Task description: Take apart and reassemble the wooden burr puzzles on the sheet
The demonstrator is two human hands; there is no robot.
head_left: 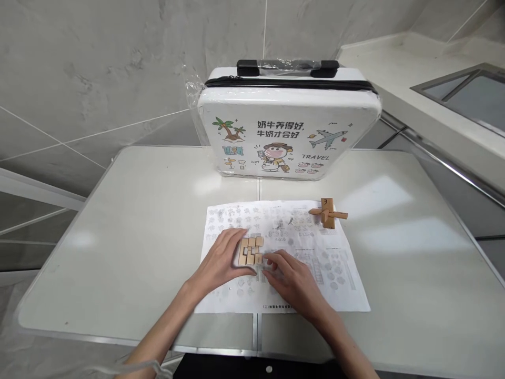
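Note:
Several light wooden pieces (pixel 243 251) form a small blocky cluster with gaps near its middle. My left hand (pixel 223 259) curves around the cluster's left side, thumb below and fingers above, spread apart. At the cluster's lower right is my right hand (pixel 290 273), its thumb and fingers slightly apart beside the nearest piece, with nothing visible between them. Beneath both hands lies a white printed sheet (pixel 347 295) with rows of small grey drawings. A brown wooden assembly (pixel 328 213) of crossed pieces rests on the sheet's upper right corner.
A white suitcase (pixel 244 105) with cartoon prints and clear plastic wrap stands at the table's back. The pale folding table (pixel 118 237) has a centre seam and metal edging. A counter (pixel 410 68) runs along the right, and a grey tiled wall rises behind.

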